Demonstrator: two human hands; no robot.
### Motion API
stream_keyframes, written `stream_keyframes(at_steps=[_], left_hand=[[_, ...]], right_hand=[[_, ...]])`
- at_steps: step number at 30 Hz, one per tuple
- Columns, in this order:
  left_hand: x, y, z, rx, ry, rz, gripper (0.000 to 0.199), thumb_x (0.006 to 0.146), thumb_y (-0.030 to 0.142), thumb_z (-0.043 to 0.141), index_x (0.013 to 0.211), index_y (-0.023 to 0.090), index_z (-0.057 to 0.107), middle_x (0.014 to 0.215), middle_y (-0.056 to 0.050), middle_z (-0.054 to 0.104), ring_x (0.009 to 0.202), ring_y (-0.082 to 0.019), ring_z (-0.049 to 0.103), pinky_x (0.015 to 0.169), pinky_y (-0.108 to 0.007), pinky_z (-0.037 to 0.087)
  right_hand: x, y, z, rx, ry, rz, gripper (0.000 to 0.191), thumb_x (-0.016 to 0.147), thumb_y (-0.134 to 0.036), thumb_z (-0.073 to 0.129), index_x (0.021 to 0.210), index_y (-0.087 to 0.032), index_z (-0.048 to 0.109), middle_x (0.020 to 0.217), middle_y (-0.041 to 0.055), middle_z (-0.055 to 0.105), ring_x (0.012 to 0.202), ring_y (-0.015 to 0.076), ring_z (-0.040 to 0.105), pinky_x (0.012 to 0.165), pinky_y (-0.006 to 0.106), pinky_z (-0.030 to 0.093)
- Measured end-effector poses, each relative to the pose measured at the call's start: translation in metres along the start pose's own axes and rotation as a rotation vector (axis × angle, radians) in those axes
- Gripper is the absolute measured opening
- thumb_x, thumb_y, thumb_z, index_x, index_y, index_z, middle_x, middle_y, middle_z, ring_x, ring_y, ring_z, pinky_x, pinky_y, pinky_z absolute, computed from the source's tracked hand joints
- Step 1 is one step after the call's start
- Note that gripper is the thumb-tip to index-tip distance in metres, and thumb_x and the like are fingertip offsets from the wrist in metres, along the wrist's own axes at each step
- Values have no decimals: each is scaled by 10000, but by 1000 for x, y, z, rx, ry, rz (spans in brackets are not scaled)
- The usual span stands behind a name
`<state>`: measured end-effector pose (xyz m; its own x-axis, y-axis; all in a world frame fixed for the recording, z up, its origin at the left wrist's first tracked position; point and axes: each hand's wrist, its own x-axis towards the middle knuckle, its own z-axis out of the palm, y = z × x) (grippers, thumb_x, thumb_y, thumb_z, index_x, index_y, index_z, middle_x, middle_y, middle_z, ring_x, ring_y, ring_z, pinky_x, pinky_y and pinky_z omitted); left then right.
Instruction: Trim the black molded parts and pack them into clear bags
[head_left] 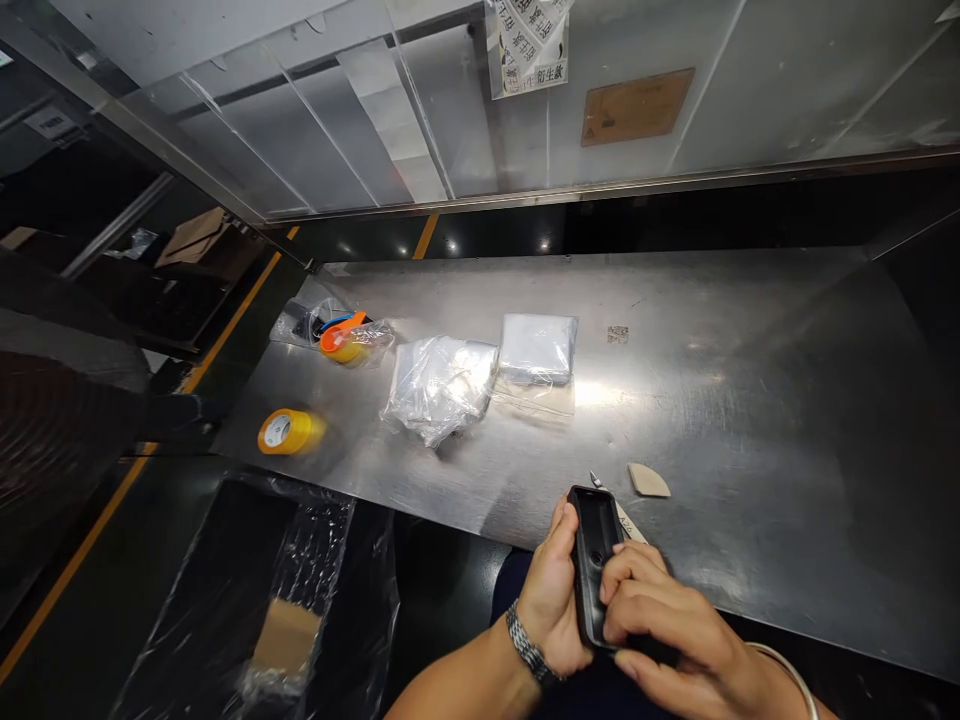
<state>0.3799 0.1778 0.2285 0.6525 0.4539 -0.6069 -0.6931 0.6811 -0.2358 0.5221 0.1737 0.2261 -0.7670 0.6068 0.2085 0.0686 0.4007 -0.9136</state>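
Note:
A black, long, hollow case (595,555) with rounded corners and its open side up is tilted in front of me, near the table's front edge. My left hand (553,590) is closed around its left side, the thumb along the rim. From the right, my right hand (667,620) grips the lower part, with bent fingers over the rim and inside and the thumb below. A small round spot shows on the case floor. Partly behind the case and my right hand lies a craft knife (628,524) with a pale, marked handle. Beside it is a beige fan-shaped pad (648,480).
The metal table (780,420) holds a bag of clear plastic (442,385), a packet of plastic sleeves (537,350), a yellow tape roll (289,431) and an orange tape dispenser (343,335). A hanging clear panel (787,80) crosses above. A black plastic-lined box (217,590) stands front left.

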Motion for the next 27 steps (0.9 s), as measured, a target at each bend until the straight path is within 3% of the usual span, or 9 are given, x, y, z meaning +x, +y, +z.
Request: stream_keyframes(at_steps=[4, 10, 14, 16, 19, 25, 27], left_hand=[[-1, 0, 4, -4, -18, 2, 586, 818, 630, 349, 612, 117, 545, 642, -20, 444, 612, -139, 488, 739, -305, 410], [-1, -2, 3, 29, -8, 100, 430, 838, 517, 443, 653, 141, 539, 652, -16, 475, 674, -157, 529, 761, -304, 411], [-2, -2, 2, 65, 0, 85, 446, 819, 526, 478, 650, 121, 552, 663, -28, 498, 684, -162, 543, 773, -311, 412], [-2, -2, 2, 69, 20, 145, 382, 817, 484, 513, 705, 124, 571, 664, -26, 513, 682, -159, 546, 775, -310, 412], [-2, -2, 2, 71, 60, 245, 272, 794, 422, 581, 805, 151, 584, 661, -15, 529, 682, -158, 546, 769, -308, 411], [-2, -4, 1, 19, 64, 202, 266, 795, 432, 577, 754, 170, 553, 661, -13, 527, 669, -148, 528, 754, -292, 395], [-2, -4, 1, 17, 68, 232, 252, 802, 419, 573, 763, 171, 553, 664, -11, 527, 658, -135, 519, 737, -274, 391]], right_hand=[[3, -2, -2, -9, -1, -44, 182, 806, -91, 536, 966, -177, 534, 768, 10, 571, 861, 144, 488, 864, 369, 346], [5, 0, -1, 45, -6, 14, 78, 809, -121, 541, 766, -170, 498, 701, -2, 547, 842, 133, 498, 847, 344, 357], [4, -1, -2, 34, -5, 2, 50, 824, -134, 543, 855, -172, 538, 746, 11, 573, 854, 138, 508, 872, 355, 351], [4, -2, -3, 10, -18, -11, 85, 823, -122, 536, 887, -173, 556, 757, 16, 582, 859, 139, 515, 890, 366, 346], [5, -4, -4, -1, -16, 9, 59, 819, -126, 528, 779, -164, 548, 709, 10, 561, 830, 133, 525, 906, 371, 348], [7, -3, -5, -21, -32, -29, 90, 820, -119, 534, 879, -160, 587, 742, 19, 582, 847, 131, 528, 904, 358, 354], [7, -3, -4, -17, -32, -17, 64, 817, -117, 530, 822, -162, 575, 721, 16, 571, 833, 130, 532, 914, 360, 352]])
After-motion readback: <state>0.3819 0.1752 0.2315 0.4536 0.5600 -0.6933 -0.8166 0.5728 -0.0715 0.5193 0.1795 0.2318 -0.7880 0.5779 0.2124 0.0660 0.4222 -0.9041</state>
